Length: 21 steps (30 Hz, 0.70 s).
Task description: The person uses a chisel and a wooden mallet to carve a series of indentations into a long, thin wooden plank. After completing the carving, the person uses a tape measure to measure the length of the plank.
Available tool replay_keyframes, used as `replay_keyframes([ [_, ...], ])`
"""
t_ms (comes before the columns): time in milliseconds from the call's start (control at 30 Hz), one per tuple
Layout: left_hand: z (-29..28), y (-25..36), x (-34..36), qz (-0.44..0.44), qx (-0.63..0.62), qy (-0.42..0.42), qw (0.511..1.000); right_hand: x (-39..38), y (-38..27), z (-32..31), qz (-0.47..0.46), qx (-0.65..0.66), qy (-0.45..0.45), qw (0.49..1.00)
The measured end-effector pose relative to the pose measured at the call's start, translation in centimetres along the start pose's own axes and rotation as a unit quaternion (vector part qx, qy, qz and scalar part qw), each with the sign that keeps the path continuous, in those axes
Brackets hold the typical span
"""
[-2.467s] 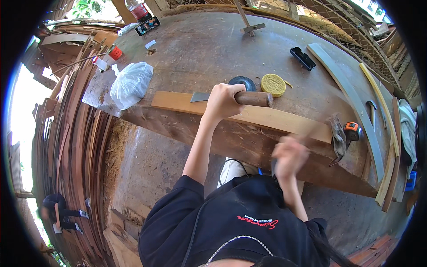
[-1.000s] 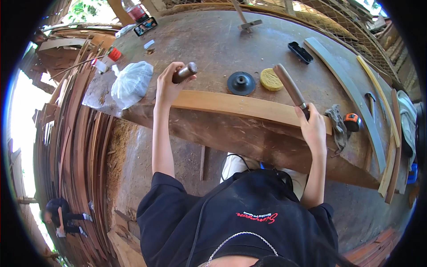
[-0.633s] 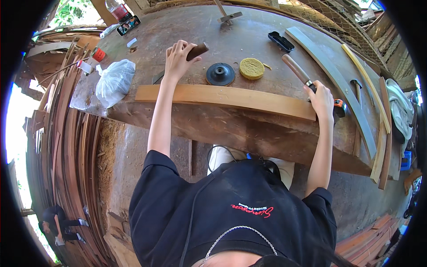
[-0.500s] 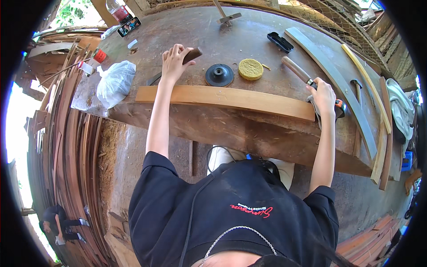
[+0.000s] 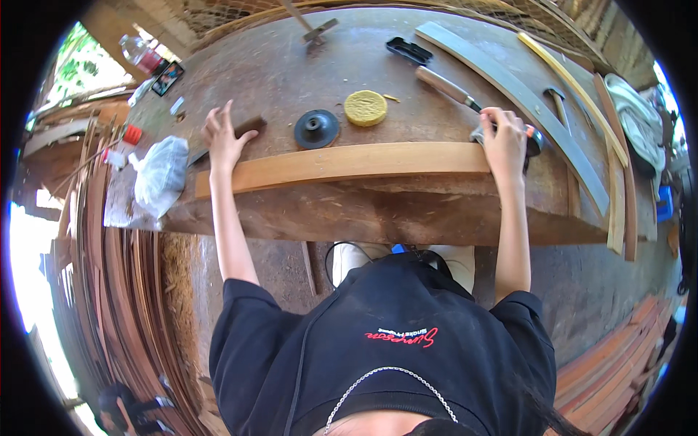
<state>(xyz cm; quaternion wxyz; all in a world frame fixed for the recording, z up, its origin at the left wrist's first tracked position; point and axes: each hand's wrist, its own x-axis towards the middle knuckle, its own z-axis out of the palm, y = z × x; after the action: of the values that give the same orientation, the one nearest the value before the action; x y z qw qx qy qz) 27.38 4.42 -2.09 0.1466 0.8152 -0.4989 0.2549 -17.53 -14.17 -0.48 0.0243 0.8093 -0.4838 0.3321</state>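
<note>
My left hand (image 5: pixel 225 134) has spread fingers beside a wide-bladed tool with a dark wooden handle (image 5: pixel 252 125), resting on the table, its thumb at the handle. My right hand (image 5: pixel 505 142) has curled fingers on the near end of a long tool with a pale brown wooden handle (image 5: pixel 438 81), which points away to the upper left. Between the hands, a tan wooden board (image 5: pixel 342 161) lies along the table's front edge. Behind it are a black rubber disc (image 5: pixel 327 131) and a round yellow pad (image 5: pixel 366 107). A tape measure (image 5: pixel 534 142) is partly hidden by my right hand.
The worktable (image 5: pixel 254 58) holds a plastic bag (image 5: pixel 160 178), bottle (image 5: pixel 137 52), phone (image 5: pixel 167 78), black case (image 5: pixel 408 51), metal bar (image 5: pixel 480 73), wooden strips (image 5: pixel 578 87) and hammer (image 5: pixel 556 98). Stacked planks (image 5: pixel 123 291) stand left, near another person (image 5: pixel 123 407) at lower left.
My left hand has moved down and left, its fingers loosening from the handle. My right hand has lowered the long tool toward the table. The view has shifted slightly.
</note>
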Motion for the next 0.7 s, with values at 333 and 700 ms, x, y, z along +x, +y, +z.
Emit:
replay_keyframes([
  [333, -6.5, 10.7, -3.3, 0.114, -0.257, -0.116, 0.953, -5.8, -1.4, -1.3, -0.092, 0.079, -0.110, 0.986],
  [700, -5.5, 11.1, -6.8, 0.188, -0.201, -0.094, 0.957, -6.8, -2.1, -3.2, -0.135, 0.064, -0.117, 0.982],
])
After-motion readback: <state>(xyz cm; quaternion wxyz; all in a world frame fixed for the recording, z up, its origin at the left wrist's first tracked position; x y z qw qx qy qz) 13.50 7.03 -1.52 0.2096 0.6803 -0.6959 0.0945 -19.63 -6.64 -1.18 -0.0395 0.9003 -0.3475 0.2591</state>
